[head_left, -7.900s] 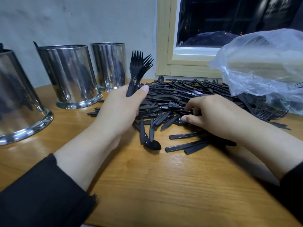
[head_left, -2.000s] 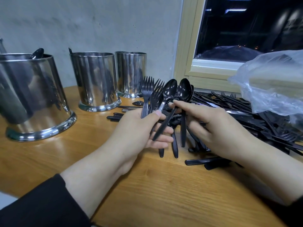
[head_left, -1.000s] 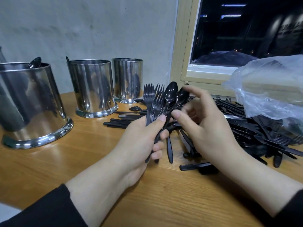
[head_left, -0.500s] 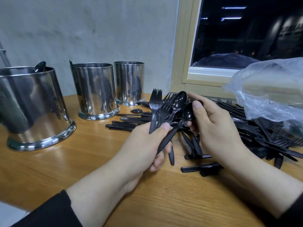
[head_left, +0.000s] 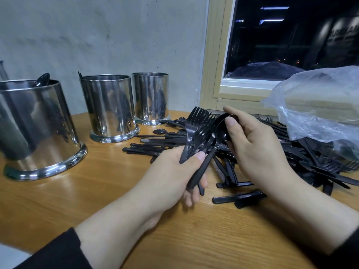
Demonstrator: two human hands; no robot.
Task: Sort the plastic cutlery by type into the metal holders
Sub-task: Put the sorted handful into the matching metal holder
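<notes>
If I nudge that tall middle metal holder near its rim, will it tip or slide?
The middle metal holder probably slides rather than tips: its flared base ring looks wider than its body. It is likely light, since only one black tip shows above its rim. The wooden table looks smooth, so expect little grip.

Across the bottom of your frame runs the wooden table (head_left: 58,200). At right sits a clear plastic bag (head_left: 318,105) (crumpled); upper right, a window (head_left: 291,35); upper left, a grey wall (head_left: 97,35).
</notes>
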